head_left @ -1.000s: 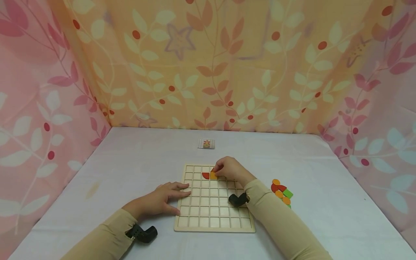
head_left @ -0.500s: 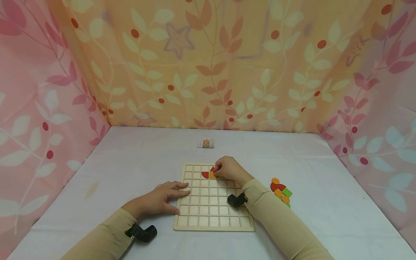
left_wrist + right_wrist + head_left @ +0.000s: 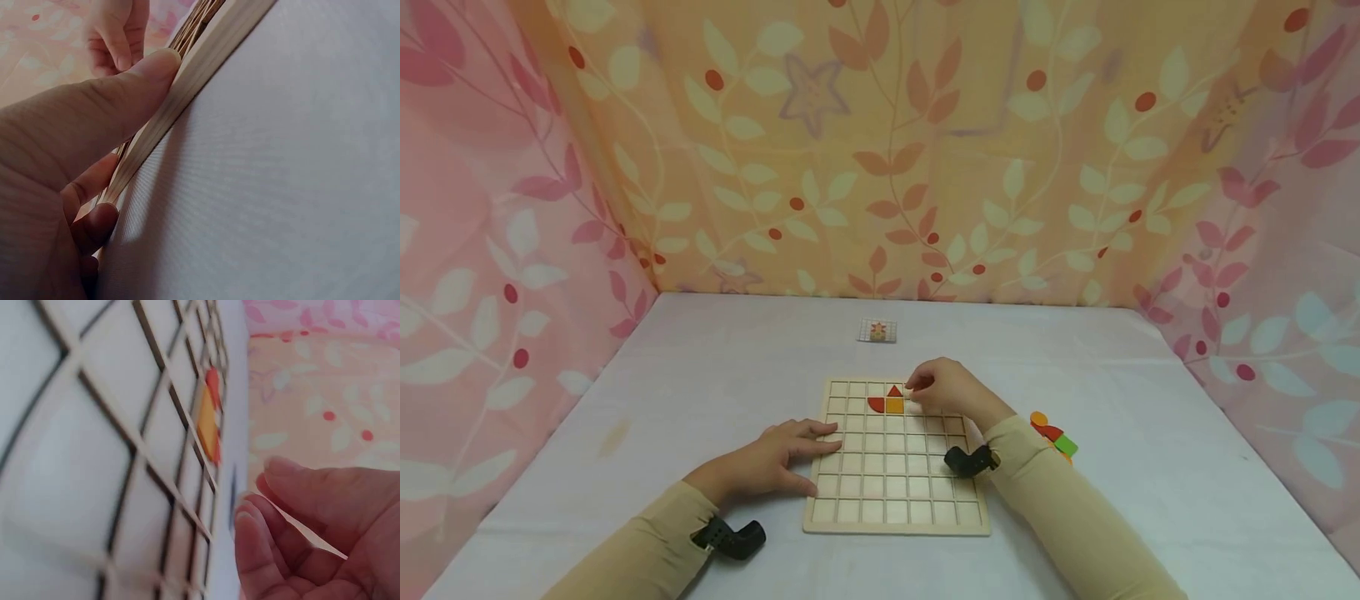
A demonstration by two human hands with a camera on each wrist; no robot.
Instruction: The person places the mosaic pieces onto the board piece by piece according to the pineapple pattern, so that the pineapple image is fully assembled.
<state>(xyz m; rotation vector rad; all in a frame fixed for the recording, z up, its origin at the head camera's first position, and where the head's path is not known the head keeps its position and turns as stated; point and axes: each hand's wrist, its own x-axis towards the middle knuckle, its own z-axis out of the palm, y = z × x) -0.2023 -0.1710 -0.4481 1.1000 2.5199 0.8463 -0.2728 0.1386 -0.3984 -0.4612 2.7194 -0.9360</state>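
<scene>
White tablecloth (image 3: pixel 737 358), left hand (image 3: pixel 765 458) spread against gridded board (image 3: pixel 895 529), right hand (image 3: pixel 951 388) loosely curled near red triangle (image 3: pixel 895 392)

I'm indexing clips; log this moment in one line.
left hand: touches edge of grid board; right hand: holds nothing, beside red triangle; on board: red triangle, orange square, red quarter-circle
</scene>
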